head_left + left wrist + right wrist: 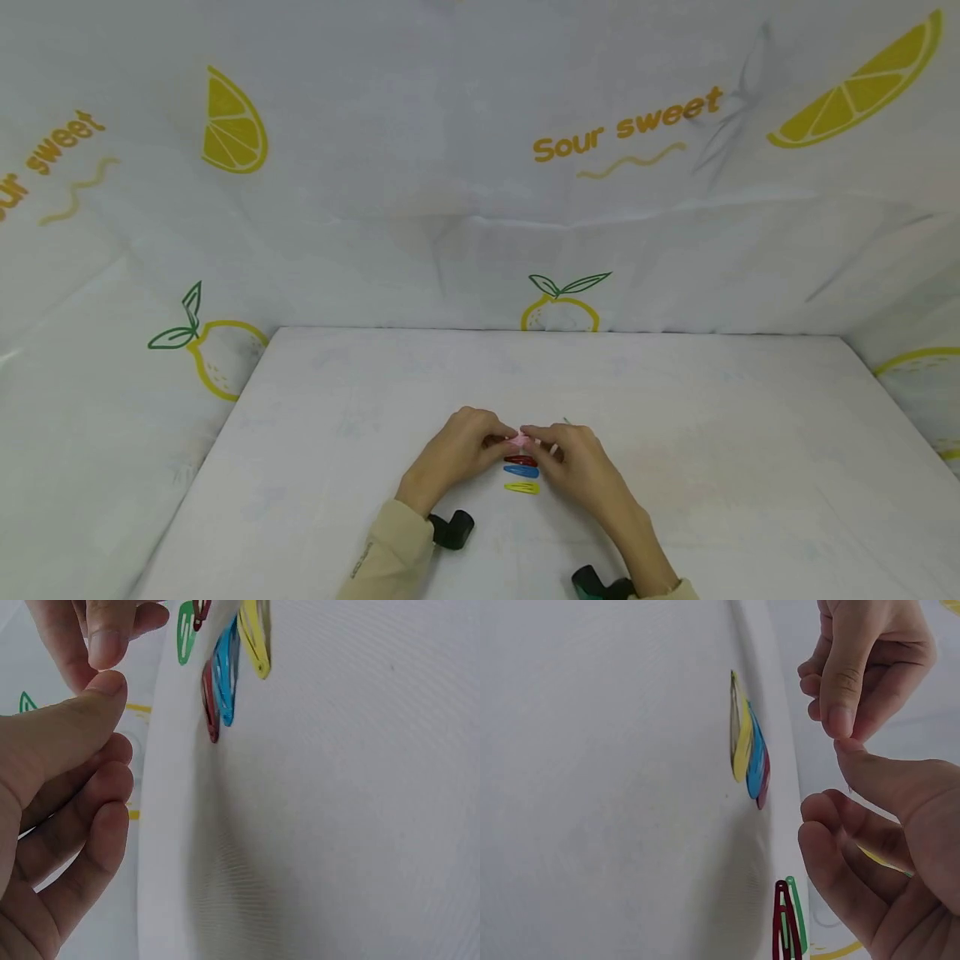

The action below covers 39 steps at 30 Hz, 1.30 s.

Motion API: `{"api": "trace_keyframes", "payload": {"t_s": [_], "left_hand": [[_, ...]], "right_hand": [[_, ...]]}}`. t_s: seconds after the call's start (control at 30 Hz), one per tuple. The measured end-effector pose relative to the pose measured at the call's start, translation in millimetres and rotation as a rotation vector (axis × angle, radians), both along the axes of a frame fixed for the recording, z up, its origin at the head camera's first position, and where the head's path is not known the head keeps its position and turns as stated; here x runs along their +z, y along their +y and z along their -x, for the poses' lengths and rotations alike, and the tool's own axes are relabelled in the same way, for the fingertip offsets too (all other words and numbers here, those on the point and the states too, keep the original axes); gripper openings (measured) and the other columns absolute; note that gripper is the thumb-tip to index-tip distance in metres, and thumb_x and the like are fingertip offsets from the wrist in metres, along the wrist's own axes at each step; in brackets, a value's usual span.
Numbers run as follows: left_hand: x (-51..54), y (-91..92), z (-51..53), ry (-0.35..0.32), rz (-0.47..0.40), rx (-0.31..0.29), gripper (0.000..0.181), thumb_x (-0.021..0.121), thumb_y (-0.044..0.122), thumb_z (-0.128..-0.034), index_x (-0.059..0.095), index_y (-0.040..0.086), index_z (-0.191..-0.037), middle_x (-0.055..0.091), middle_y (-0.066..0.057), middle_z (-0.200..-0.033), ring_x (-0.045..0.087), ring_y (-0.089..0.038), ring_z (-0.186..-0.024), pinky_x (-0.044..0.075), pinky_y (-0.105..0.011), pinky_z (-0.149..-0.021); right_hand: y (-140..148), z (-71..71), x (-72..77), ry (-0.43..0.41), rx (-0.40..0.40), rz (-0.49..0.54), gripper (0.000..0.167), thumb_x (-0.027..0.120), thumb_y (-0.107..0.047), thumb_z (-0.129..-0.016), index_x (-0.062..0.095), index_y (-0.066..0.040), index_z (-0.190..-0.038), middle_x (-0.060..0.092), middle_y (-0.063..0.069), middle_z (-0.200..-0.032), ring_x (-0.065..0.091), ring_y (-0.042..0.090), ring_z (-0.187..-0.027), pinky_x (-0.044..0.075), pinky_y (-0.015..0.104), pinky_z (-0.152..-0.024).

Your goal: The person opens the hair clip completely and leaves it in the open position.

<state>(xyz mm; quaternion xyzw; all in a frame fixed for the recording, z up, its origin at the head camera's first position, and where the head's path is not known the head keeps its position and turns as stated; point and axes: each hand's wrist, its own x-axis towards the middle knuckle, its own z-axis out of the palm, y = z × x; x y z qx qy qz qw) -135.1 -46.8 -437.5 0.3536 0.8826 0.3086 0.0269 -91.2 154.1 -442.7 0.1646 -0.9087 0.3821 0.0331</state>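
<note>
My left hand [467,446] and right hand [573,462] meet above the table, thumbs and index fingertips pinching a small pink hair clip [519,440] between them. In both wrist views the fingers almost wholly hide that clip. Just below the hands a red snap clip [521,460], a blue snap clip [521,472] and a yellow snap clip [522,487] lie in a column. Beside the right hand, a dark red clip [783,922] and a green clip [799,915] lie close together on the table; the head view shows only a tip of the green one.
The white table [337,400] reaches back to a hanging white cloth [405,167] printed with lemons and lettering. Black devices sit at the left wrist [453,530] and the right wrist [600,586].
</note>
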Motion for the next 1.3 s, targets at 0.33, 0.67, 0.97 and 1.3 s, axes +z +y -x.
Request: {"api": "trace_keyframes", "payload": {"t_s": [0.33, 0.67, 0.97, 1.3], "left_hand": [[12.3, -2.8, -9.0, 0.021, -0.040, -0.022, 0.021, 0.073, 0.022, -0.0950, 0.081, 0.008, -0.108, 0.081, -0.001, -0.096, 0.065, -0.002, -0.076, 0.047, -0.012, -0.068], [16.3, -8.8, -20.6, 0.014, -0.131, -0.036, 0.022, 0.075, 0.018, -0.0925, 0.080, 0.006, -0.110, 0.080, -0.002, -0.092, 0.058, 0.002, -0.073, 0.050, -0.012, -0.068], [16.4, -11.4, -26.4, 0.050, -0.211, -0.071, 0.020, 0.074, 0.020, -0.0933, 0.081, 0.010, -0.109, 0.078, 0.002, -0.085, 0.053, 0.005, -0.070, 0.050, -0.012, -0.066], [19.1, -11.0, -31.2, 0.074, -0.242, -0.087, 0.018, 0.074, 0.017, -0.0943, 0.081, 0.007, -0.108, 0.077, 0.001, -0.083, 0.052, 0.005, -0.069, 0.049, -0.012, -0.065]], "right_hand": [[3.5, -5.3, 3.5, 0.091, 0.078, 0.094, 0.019, 0.075, -0.007, -0.091, 0.080, -0.003, -0.109, 0.076, 0.000, -0.081, 0.063, -0.001, -0.073, 0.056, 0.019, -0.066], [4.3, -14.3, 5.2, 0.075, 0.092, 0.165, 0.019, 0.074, -0.010, -0.092, 0.080, -0.007, -0.110, 0.078, -0.003, -0.089, 0.068, 0.002, -0.081, 0.059, 0.021, -0.067], [5.0, -20.7, 7.3, 0.056, 0.121, 0.294, 0.018, 0.073, -0.012, -0.094, 0.080, -0.007, -0.110, 0.080, 0.001, -0.095, 0.073, 0.009, -0.079, 0.060, 0.023, -0.067], [5.8, -25.8, 13.9, -0.039, 0.131, 0.457, 0.016, 0.071, -0.011, -0.095, 0.080, -0.007, -0.108, 0.080, 0.008, -0.100, 0.072, 0.009, -0.075, 0.056, 0.024, -0.058]]}}
